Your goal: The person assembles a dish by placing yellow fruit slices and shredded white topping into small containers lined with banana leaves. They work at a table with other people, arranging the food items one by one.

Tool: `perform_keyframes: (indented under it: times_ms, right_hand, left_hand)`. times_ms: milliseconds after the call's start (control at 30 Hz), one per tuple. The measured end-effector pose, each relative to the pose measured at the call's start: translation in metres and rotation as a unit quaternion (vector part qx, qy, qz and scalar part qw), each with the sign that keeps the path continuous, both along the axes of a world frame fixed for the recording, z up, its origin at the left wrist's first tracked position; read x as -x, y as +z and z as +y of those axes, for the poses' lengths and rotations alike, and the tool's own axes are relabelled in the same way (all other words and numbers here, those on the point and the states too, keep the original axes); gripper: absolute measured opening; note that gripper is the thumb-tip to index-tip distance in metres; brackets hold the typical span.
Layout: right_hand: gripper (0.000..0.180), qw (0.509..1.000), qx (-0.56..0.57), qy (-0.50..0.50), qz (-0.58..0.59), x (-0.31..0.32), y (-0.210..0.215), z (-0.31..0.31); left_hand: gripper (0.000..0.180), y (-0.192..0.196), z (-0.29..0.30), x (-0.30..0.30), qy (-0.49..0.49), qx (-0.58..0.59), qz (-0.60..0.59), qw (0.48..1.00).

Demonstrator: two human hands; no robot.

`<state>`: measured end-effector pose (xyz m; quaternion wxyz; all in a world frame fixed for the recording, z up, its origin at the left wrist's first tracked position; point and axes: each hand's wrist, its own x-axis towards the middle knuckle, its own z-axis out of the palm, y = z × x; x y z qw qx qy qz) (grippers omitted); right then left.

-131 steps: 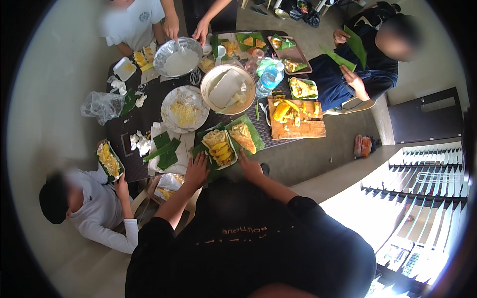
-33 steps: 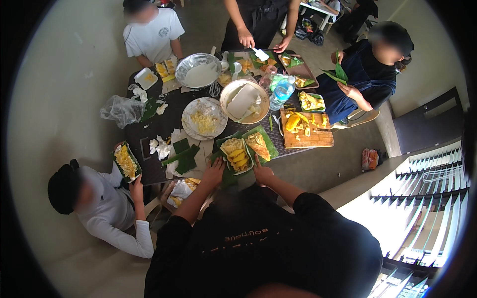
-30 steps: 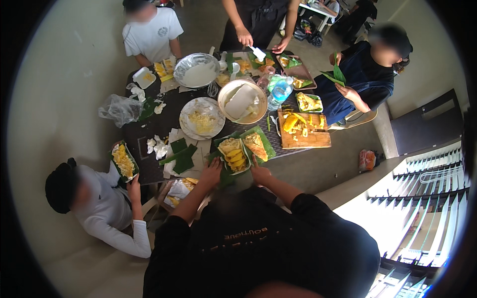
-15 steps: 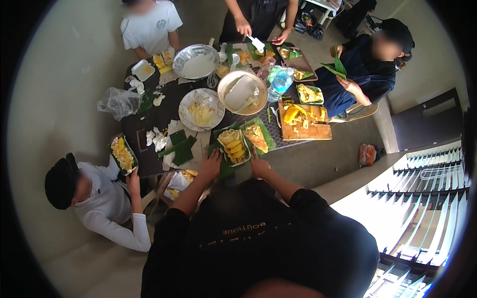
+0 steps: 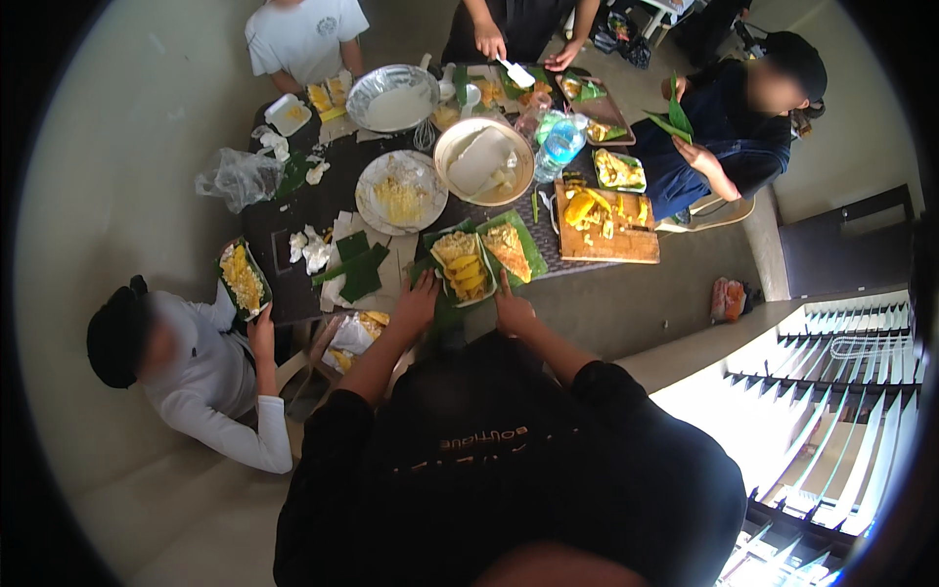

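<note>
My left hand (image 5: 417, 303) rests at the left side of a small white tray (image 5: 476, 297), its fingers stretched out on a green banana leaf (image 5: 450, 315). Yellow mango slices (image 5: 467, 274) and a pale, grated-looking topping (image 5: 454, 245) fill this tray. On its right side, my right hand (image 5: 515, 314) has its fingers extended, touching the leaf near the tray's corner. Just beyond those fingertips, a triangular folded piece of food (image 5: 507, 250) with a browned, crumbly surface lies on another banana leaf (image 5: 534, 256). The undersides of both hands are hidden.
Beyond lie a crumb-strewn plate (image 5: 401, 193), a cream bowl (image 5: 483, 162), a foil-lined bowl (image 5: 392, 98), a blue-labelled bottle (image 5: 559, 147) and a mango-covered cutting board (image 5: 608, 244). Several people surround the table; one at left holds a food tray (image 5: 243, 277), another a spatula (image 5: 518, 72).
My view has shifted slightly, so the far table items sit a little higher and further right. Both my hands stay beside the tray. The person across has moved the white spatula slightly.
</note>
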<state>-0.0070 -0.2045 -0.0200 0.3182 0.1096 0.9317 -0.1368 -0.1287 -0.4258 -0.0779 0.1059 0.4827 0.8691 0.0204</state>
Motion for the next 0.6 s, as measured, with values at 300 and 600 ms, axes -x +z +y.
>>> perform_keyframes:
  times_ms: [300, 600]
  right_hand:
    - [0.077, 1.0, 0.001, -0.015, 0.01, 0.0, -0.007, -0.003]
    - [0.079, 0.999, -0.006, -0.013, 0.034, -0.009, -0.01, 0.001]
  left_hand:
    - [0.051, -0.001, -0.002, -0.003, 0.003, -0.009, 0.031, 0.999]
    - [0.05, 0.001, 0.004, -0.006, 0.006, 0.013, 0.097, 0.995]
